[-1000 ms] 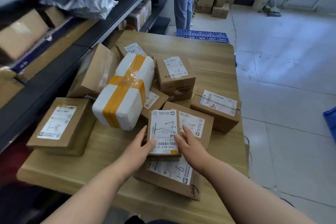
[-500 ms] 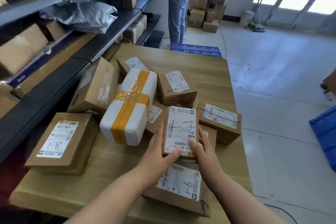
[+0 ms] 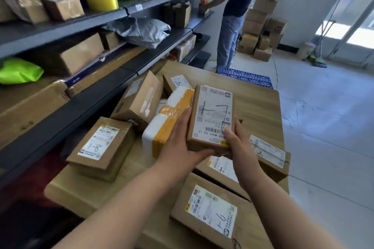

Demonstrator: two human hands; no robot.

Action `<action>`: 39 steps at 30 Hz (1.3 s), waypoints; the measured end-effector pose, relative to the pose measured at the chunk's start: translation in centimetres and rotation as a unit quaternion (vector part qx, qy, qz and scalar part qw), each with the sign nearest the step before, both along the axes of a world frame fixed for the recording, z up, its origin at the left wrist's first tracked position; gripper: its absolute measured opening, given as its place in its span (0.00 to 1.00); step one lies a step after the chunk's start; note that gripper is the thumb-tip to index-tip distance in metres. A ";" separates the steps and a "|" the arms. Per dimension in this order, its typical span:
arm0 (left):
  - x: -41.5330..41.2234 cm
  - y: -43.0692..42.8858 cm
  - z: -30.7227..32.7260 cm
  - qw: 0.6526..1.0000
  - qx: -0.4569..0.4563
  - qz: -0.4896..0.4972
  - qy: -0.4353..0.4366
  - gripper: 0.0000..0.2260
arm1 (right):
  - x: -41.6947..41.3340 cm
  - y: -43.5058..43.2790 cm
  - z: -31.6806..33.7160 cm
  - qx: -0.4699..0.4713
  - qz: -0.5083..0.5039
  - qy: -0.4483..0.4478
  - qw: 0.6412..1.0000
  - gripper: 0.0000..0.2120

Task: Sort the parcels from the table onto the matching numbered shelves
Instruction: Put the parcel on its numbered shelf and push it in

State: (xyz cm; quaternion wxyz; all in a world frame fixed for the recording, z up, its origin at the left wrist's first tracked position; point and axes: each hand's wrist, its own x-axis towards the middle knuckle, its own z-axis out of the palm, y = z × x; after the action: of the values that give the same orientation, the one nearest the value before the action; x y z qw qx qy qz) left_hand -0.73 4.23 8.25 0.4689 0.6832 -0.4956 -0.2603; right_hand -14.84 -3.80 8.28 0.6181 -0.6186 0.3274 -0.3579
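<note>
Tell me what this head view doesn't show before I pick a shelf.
Head view, shelf tag: too small and blurred to read.
Head view, lower parcel's label: partly hidden by the held parcel and right hand.
Head view, taped white parcel: no label visible; left hand covers part.

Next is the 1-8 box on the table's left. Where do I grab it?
Grip the 1-8 box by its two long sides, probably from above: it lies flat, label up, those sides clear, its far end crowded by a tilted carton.
</note>
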 end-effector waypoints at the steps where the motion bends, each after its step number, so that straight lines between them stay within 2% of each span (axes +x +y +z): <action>1: -0.2 0.9 -0.3 1.000 -0.004 0.023 0.012 0.47 | 0.2 0.4 -0.1 -0.003 0.021 0.009 1.000 0.30; 6: -1.8 6.2 -1.8 0.988 -0.027 0.139 0.066 0.46 | 1.5 2.8 -1.0 -0.009 0.121 0.021 0.992 0.34; 9: -2.2 9.7 -2.7 0.968 -0.042 0.226 0.103 0.48 | 3.0 5.1 -1.3 -0.018 0.179 0.039 0.983 0.35; 14: -2.0 15.5 -3.6 0.935 -0.048 0.334 0.111 0.44 | 5.7 9.6 -1.8 -0.005 0.293 0.048 0.955 0.37; 17: -1.4 19.1 -4.6 0.919 -0.032 0.374 0.116 0.46 | 7.6 12.3 -2.8 0.014 0.389 0.073 0.918 0.39; 19: -0.9 21.9 -5.3 0.911 -0.025 0.394 0.121 0.45 | 9.0 14.5 -3.5 0.023 0.432 0.078 0.898 0.31; 21: -0.3 24.7 -6.0 0.899 -0.023 0.420 0.120 0.43 | 10.4 16.9 -4.0 0.018 0.474 0.091 0.876 0.28; 24: 0.6 29.6 -6.4 0.879 -0.025 0.466 0.099 0.42 | 12.9 21.3 -4.7 -0.015 0.530 0.122 0.839 0.31; 31: 3.3 44.4 -6.9 0.827 0.048 0.558 0.054 0.46 | 19.4 34.4 -5.0 -0.101 0.647 0.151 0.741 0.42; 35: 3.2 53.3 -7.1 0.786 0.066 0.614 0.042 0.44 | 22.0 43.4 -5.3 -0.147 0.694 0.152 0.688 0.46; 39: 1.1 61.7 -7.3 0.741 0.051 0.667 0.055 0.38 | 23.2 52.9 -5.5 -0.210 0.754 0.128 0.609 0.47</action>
State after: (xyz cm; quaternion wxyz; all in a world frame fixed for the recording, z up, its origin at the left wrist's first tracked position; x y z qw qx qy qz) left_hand 0.42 65.97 0.93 0.5135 0.8466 0.1275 0.0576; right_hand 8.34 49.11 2.83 0.4741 -0.7993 -0.2635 0.2588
